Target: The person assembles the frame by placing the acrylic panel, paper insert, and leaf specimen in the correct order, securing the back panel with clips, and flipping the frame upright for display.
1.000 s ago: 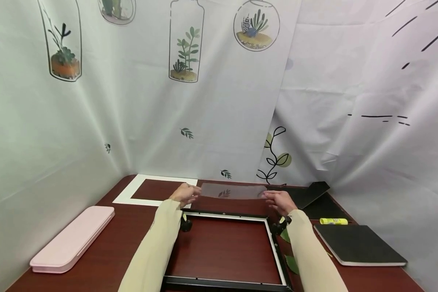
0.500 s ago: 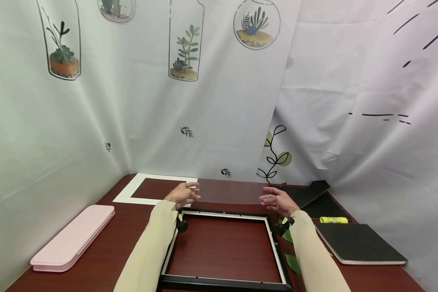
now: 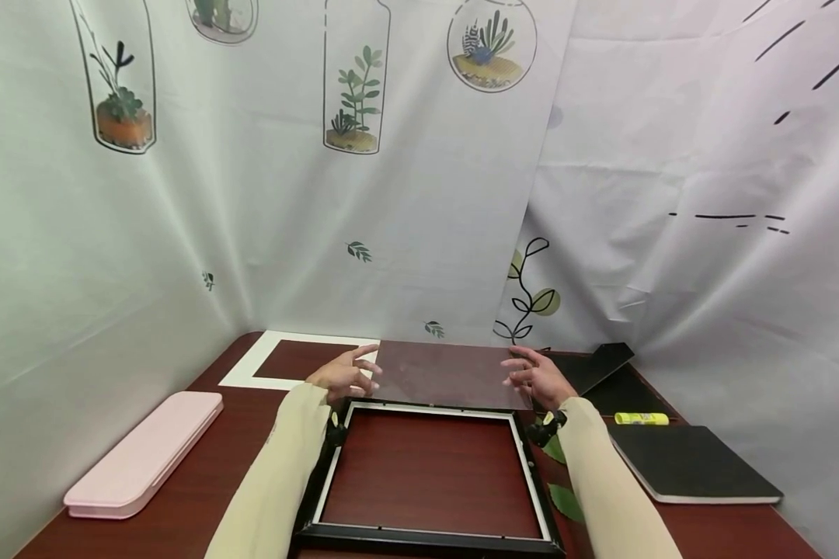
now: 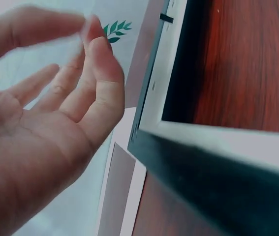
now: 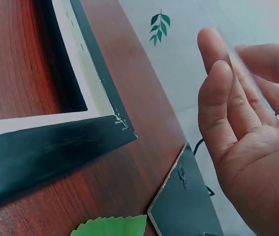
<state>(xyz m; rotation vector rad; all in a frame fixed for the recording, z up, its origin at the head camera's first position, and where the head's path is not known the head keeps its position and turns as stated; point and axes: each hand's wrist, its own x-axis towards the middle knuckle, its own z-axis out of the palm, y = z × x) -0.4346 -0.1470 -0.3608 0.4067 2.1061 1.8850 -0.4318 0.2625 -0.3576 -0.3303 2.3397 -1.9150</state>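
A clear sheet (image 3: 447, 376) spans the space between both hands, above the far side of a black frame (image 3: 426, 541). My left hand (image 3: 342, 375) holds the sheet's left edge between thumb and fingers, and my right hand (image 3: 541, 382) its right edge. In the left wrist view the left hand (image 4: 55, 113) is beside a corner of the frame (image 4: 193, 169). The right wrist view shows the sheet's thin edge between the thumb and fingers of the right hand (image 5: 250, 118), with the frame (image 5: 46, 142) to the left.
A white mat (image 3: 241, 371) lies at the back left, a pink case (image 3: 143, 458) at the left. To the right are black boards (image 3: 618, 392), a yellow glue stick (image 3: 641, 418) and a black notebook (image 3: 695, 466). Green leaves (image 3: 566, 502) lie beside the frame.
The sheet has tilted, so more of its face shows, and its near edge has come closer to the frame. The left hand has shifted slightly left; fingers of both hands are more spread.
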